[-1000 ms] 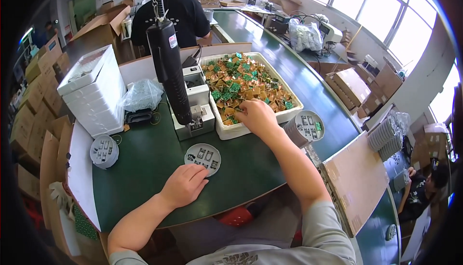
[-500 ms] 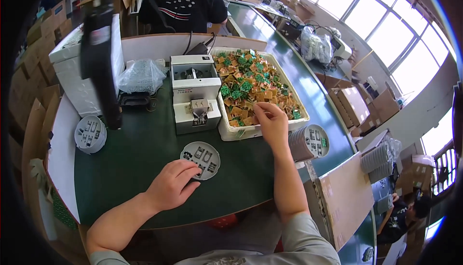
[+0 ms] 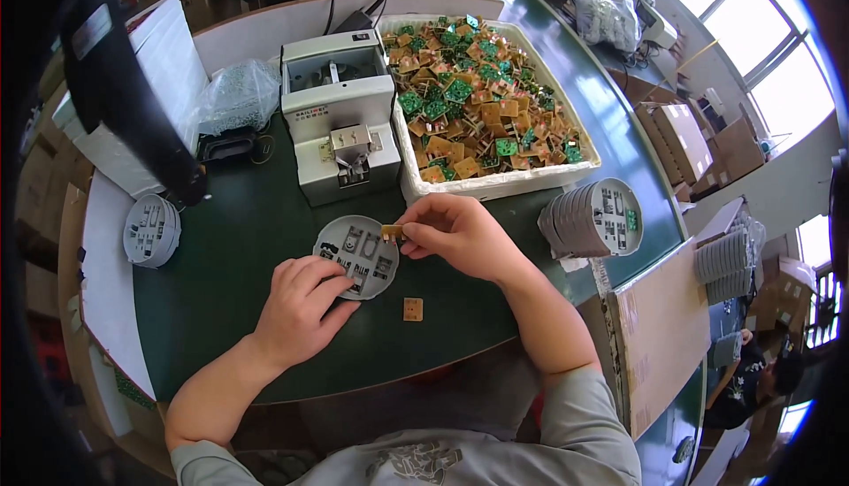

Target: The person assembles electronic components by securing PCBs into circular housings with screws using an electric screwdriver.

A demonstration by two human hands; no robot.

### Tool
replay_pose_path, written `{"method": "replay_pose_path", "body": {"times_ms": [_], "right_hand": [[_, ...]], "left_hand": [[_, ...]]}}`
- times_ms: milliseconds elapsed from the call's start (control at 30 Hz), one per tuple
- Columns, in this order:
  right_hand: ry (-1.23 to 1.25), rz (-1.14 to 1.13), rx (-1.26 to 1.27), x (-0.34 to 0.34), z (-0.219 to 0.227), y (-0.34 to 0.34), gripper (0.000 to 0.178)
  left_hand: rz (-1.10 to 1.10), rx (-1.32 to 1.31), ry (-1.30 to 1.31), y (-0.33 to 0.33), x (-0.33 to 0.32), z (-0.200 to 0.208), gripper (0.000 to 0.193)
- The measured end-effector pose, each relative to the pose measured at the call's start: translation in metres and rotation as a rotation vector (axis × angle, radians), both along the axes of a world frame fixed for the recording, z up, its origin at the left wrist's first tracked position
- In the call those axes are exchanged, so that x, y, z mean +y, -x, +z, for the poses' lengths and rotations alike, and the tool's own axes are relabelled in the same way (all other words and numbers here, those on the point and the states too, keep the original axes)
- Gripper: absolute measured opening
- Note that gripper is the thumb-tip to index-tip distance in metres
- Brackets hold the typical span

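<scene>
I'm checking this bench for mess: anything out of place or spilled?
One small tan board lies alone on the green tabletop, lower right of the round grey plate, whereas similar boards sit heaped in the white tray. That looks slightly odd; no spill shows.

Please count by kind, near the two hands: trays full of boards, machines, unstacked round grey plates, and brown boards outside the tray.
White tray full of boards: 1
Grey-white machine: 1
Unstacked round grey plate, touched by the left hand: 1
Brown boards outside the tray: 2, one in the right hand, one on the table
Total: 5
</scene>
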State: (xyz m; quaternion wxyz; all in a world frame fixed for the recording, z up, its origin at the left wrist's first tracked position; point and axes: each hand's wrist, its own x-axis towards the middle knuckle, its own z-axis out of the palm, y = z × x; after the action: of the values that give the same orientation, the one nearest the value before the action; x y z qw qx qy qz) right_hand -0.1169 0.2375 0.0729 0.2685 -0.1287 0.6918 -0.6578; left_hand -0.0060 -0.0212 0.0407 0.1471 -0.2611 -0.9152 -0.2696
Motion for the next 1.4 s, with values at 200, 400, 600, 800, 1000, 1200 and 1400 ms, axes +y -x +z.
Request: {"method": "replay_pose_path", "body": {"times_ms": [200,400,600,800,1000,1200,1400], "right_hand": [[-0.089,-0.003,0.101,-0.011,-0.013,-0.009,0.013],[-0.418,0.091,0.555,-0.021,-0.011,-0.015,0.019],[-0.229,0.073,0.682,-0.022,-0.019,-0.015,0.024],[-0.22,0.19,0.871,-0.027,-0.016,-0.017,0.029],[-0.301,0.341,0.914,-0.027,-0.016,-0.017,0.033],[-0.279,0.27,0.895,-0.028,-0.007,-0.02,0.031],[-0.483,0.233,1.005,-0.026,-0.012,-0.017,0.026]], "left_hand": [[0.098,0.022,-0.001,-0.007,-0.005,-0.004,0.03],[0.067,0.016,0.004,-0.006,-0.008,-0.002,0.038],[0.103,0.004,-0.051,0.004,-0.016,-0.005,0.056],[0.112,-0.072,-0.052,0.005,-0.02,-0.013,0.068],[0.102,-0.035,-0.034,0.007,-0.019,-0.017,0.066],[0.105,-0.087,-0.018,0.005,-0.021,-0.015,0.068],[0.093,-0.096,-0.04,0.006,-0.02,-0.016,0.068]]}}
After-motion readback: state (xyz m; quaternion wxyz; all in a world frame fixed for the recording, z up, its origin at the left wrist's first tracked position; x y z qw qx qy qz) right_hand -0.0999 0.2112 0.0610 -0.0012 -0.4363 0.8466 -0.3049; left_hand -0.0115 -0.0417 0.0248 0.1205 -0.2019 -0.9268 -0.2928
